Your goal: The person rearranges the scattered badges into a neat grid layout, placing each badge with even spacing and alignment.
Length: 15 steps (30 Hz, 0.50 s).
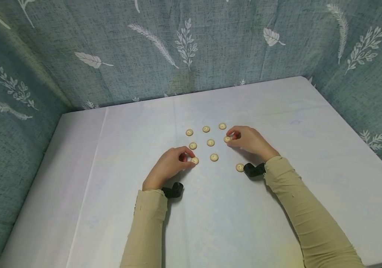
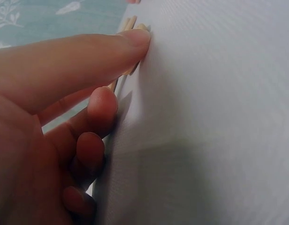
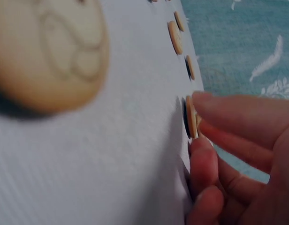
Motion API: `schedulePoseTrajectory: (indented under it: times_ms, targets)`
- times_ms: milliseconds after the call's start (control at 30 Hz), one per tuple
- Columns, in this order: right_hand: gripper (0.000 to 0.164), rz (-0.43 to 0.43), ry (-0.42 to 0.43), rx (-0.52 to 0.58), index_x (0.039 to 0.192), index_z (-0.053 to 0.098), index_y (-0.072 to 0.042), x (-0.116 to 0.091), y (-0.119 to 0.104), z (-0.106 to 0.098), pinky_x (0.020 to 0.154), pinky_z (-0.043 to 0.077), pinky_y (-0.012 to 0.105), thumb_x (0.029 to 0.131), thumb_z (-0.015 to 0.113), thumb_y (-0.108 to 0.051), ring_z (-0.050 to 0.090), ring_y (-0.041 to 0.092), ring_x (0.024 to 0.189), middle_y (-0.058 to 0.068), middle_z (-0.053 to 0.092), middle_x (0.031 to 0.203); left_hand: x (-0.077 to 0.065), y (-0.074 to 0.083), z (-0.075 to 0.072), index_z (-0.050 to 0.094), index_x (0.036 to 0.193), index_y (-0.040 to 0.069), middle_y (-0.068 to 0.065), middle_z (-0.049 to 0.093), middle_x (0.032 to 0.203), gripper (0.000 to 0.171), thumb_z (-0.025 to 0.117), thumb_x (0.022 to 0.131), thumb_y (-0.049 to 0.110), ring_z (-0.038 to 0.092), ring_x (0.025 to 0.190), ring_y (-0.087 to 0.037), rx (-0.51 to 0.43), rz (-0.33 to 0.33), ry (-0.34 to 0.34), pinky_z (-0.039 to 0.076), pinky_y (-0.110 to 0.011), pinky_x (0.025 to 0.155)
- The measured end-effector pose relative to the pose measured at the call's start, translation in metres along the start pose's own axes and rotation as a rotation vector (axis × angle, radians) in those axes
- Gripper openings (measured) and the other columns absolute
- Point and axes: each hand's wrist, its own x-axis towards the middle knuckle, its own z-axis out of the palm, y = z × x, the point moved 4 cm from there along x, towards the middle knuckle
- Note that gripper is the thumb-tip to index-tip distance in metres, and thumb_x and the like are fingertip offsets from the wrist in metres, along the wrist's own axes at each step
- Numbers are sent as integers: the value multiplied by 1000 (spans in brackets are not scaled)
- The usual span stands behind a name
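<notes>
My left hand [image 1: 170, 165] pinches the rim of a small tan wooden disc [image 1: 195, 160] between thumb and fingertips, low at the tabletop. In the left wrist view the thumb [image 2: 102, 54] covers most of that disc. To the right and farther back, my right hand [image 1: 248, 139] pinches another round disc [image 1: 227, 139] by its edge. The right wrist view shows a disc [image 3: 190, 117] at those fingertips. Line drawings mark the discs' faces. A disc [image 1: 214, 157] lies flat between the hands, with another disc [image 1: 211, 142] just behind it.
At the back, three discs form a row, from the left disc [image 1: 189, 132] to the right disc [image 1: 222, 126]. One disc [image 1: 240, 167] lies beside the black right wrist camera [image 1: 254, 170]. White cloth covers the table [image 1: 120, 156]; a green leaf-patterned curtain [image 1: 127, 56] stands behind.
</notes>
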Motion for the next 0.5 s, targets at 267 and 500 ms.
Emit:
schedulePoseTrajectory:
  times_ms: [267,500]
  targets:
    - [31,6,-32,6,110,57,-15,-2,0,-3,61,40,33,86,58,-34,53,20,67,6,54,87,-1,0,0,62,93,20,0,51,70,17,69,77,24,46,66,-15,0,3,4,37,-29,64]
    - [22,-40,-99,9,102,60,-18,-4,-4,-9,60,40,33,87,56,-35,50,21,65,6,56,81,0,-1,0,62,93,21,0,51,71,17,69,78,25,46,67,-15,-5,8,3,38,-29,64]
